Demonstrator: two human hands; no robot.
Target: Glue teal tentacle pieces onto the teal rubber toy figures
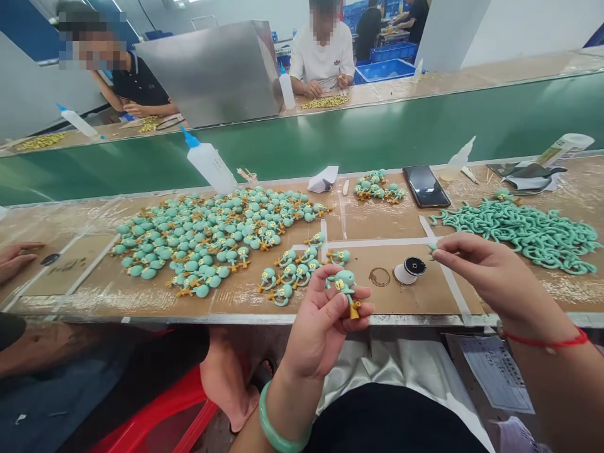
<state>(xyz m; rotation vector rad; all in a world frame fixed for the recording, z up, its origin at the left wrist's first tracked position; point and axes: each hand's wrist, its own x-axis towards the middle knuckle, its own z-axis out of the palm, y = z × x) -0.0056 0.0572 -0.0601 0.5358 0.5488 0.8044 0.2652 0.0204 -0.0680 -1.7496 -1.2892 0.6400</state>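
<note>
My left hand (pixel 325 321) is closed around a small green cartoon figurine (pixel 346 283) with yellow eyes and an orange-yellow base, held above the table's front edge. Off to the right, my right hand (pixel 486 264) pinches a small green piece (pixel 433 248) between thumb and fingertips; most of it is hidden. Just beyond that hand spreads a heap of curved green arm-like pieces (pixel 523 229). Several finished-looking figurines (pixel 295 272) lie behind my left hand, beside a much larger pile of similar figurines (pixel 202 233).
Between my hands stand a small round pot with a black top (pixel 409 270) and a brown ring (pixel 379 277). Farther back are a phone (pixel 426 187), a white squeeze bottle (pixel 210 165) and a small figurine group (pixel 377 187). A neighbour's hand (pixel 19 258) rests at left; people sit opposite.
</note>
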